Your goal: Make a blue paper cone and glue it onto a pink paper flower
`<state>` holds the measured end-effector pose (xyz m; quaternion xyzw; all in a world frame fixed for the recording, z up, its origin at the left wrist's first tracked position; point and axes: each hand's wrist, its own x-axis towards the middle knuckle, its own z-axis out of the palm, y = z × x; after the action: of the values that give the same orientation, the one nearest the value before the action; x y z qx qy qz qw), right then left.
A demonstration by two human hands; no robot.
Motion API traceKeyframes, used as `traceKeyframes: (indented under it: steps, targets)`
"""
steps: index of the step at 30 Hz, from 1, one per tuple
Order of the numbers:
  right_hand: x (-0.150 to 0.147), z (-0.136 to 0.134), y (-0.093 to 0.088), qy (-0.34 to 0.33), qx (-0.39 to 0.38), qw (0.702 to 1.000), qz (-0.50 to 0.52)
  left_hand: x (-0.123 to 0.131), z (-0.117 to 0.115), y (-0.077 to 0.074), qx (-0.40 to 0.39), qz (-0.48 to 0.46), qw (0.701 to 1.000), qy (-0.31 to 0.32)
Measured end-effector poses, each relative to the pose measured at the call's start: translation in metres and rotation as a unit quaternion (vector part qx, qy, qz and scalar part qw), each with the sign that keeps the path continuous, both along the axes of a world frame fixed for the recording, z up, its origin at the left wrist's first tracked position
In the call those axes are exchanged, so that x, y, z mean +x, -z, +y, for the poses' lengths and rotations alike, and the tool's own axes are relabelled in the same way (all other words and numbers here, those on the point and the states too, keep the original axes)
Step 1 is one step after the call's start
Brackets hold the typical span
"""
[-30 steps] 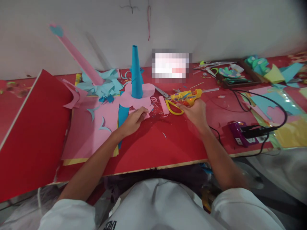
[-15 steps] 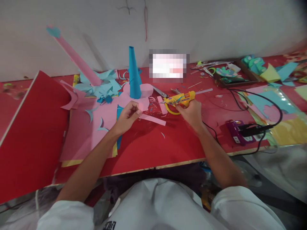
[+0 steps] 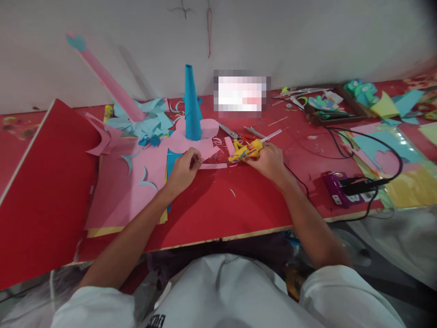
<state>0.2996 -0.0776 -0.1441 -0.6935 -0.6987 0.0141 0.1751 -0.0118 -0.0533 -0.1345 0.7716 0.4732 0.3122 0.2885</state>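
My left hand is closed, its fingertips pinched at the left end of a narrow pink paper strip. Wrapped around a yellow hot glue gun is my right hand. The gun's nozzle points left and down, close to the strip's right end; whether it touches cannot be made out. A clear glue stick sticks out of the gun's back. Just beyond my left hand, a tall blue paper cone stands upright on a pink flower-shaped paper.
Scissors and paper scraps lie behind the gun. A purple power box with black cables sits right. Pink sheets lie left beside a red board. A dark tray of cut pieces stands back right.
The glue gun has moved left and down, its nozzle lowered toward the strip. The strip has swung from slanting to nearly level. My left hand has shifted only slightly.
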Motion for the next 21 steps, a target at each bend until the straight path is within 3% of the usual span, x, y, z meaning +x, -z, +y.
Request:
traceKeyframes:
  steps: [9,21]
  targets:
    - [-0.0007,-0.0008,-0.003,-0.017,-0.038,0.998,-0.043,0.0003,0.0,0.0,0.002,0.012,1.0,0.006]
    - [0.0042,0.0011,0.0044,-0.039,-0.019,0.998,-0.039,0.0015,-0.0015,-0.0008,0.004,-0.002,1.0,0.026]
